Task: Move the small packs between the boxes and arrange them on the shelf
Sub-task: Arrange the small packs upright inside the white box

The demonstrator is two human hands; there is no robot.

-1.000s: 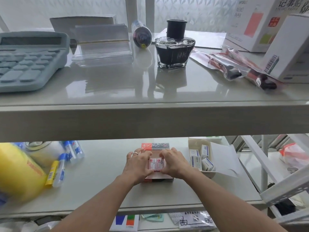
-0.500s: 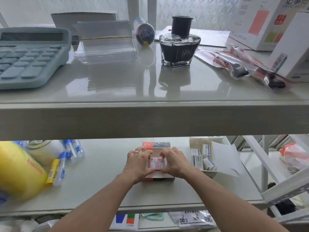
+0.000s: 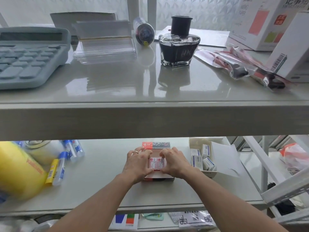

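Two small red-and-white packs (image 3: 156, 163) lie side by side inside a flat red box (image 3: 156, 145) on the lower shelf (image 3: 103, 190). My left hand (image 3: 138, 162) presses against the left pack and my right hand (image 3: 173, 162) against the right one, fingers curled over them. To the right stands an open white box (image 3: 194, 142) with several blue-and-white small packs (image 3: 203, 159) in it, its lid flap lying open to the right.
Correction pens (image 3: 66, 156) and a yellow roll (image 3: 18, 171) lie at the lower shelf's left. The upper shelf carries a calculator (image 3: 28, 56), clear sleeves (image 3: 104, 46), an ink bottle (image 3: 179, 47), bagged pens (image 3: 242, 67) and white boxes (image 3: 260, 22). A white rack frame (image 3: 284, 190) stands at right.
Both hands stay on the two red-and-white packs in the red box. Only the camera has tilted slightly.
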